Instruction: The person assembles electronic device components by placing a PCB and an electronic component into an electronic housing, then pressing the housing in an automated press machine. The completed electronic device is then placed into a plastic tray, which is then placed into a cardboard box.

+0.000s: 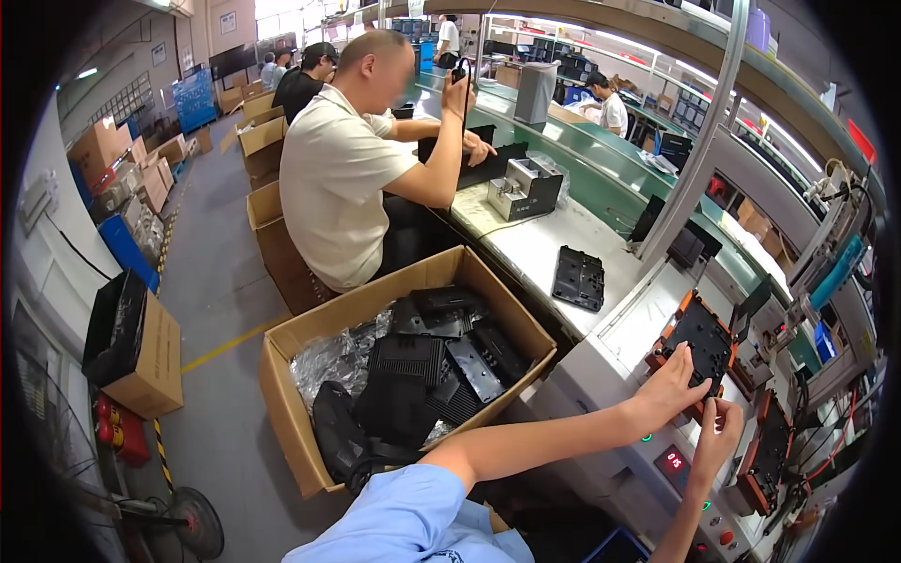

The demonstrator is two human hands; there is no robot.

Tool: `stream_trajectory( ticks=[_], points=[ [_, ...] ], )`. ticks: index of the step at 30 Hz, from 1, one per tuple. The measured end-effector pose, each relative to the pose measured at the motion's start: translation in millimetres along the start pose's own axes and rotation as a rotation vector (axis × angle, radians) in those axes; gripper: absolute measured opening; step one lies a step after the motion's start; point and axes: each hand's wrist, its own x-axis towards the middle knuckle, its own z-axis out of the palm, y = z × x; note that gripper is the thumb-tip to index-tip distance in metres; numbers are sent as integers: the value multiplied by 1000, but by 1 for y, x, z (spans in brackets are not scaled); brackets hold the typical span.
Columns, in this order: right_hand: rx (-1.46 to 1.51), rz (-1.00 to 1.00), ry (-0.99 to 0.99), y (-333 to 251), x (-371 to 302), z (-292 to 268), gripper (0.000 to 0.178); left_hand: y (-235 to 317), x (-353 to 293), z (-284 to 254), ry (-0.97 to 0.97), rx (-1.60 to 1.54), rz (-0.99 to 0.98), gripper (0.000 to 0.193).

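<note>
While a black panel (702, 349) is lying in an orange-edged fixture (656, 358) at the right, the left hand (664, 385) is resting over its near part, its fingers extended and touching rather than clasping. The right hand (719, 436) is curling at the panel's near corner, thumb and index finger bunching close; whether they are grasping the edge or some small part, I cannot tell. Working well here is probably calling for light, even pressure from the left fingers, so that the panel is sitting flat while the right ones are handling the corner; pressing on one side only could be tilting it. Since the right forearm is passing close by a red button (726, 538), holding it high seems wise. A similar black plate (579, 278) is lying farther left on the worktop (615, 251), well apart from both hands.
</note>
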Motion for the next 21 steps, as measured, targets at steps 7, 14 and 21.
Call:
stream_trajectory(
  ticks=[7, 14, 21],
  points=[
    [85, -153, -170, 11, 10, -14, 9, -1, 2, -2, -38, 9, -7, 69],
    [-270, 43, -136, 61, 98, 13, 38, 2, 0, 4, -25, 44, -13, 72],
    [-564, 96, -361, 106, 143, 40, 46, 4, -1, 7, 60, -75, -49, 62]
  ],
)
